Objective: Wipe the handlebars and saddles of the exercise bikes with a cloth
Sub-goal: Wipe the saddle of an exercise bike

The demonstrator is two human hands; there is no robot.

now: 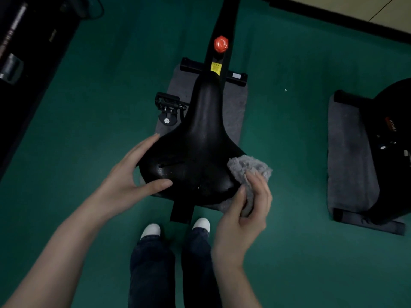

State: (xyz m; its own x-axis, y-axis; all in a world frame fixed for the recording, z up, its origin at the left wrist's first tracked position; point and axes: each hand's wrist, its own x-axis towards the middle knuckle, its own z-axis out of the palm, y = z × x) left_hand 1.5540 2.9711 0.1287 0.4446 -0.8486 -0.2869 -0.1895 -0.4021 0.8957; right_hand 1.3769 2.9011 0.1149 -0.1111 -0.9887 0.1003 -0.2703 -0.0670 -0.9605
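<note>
A black bike saddle (200, 141) fills the middle of the head view, its narrow nose pointing away from me. My left hand (131, 174) rests on the saddle's rear left side, thumb on top and fingers along the edge. My right hand (242, 210) grips a fluffy grey cloth (249, 167) against the saddle's rear right edge. The handlebars are out of view.
The bike frame with a red knob (221, 44) runs forward over a grey mat (235, 107); a black pedal (168, 103) sticks out left. A second bike (389, 147) on its own grey mat (347, 152) stands right. Dark equipment (26, 63) fills the left. Green floor (89, 118) all around.
</note>
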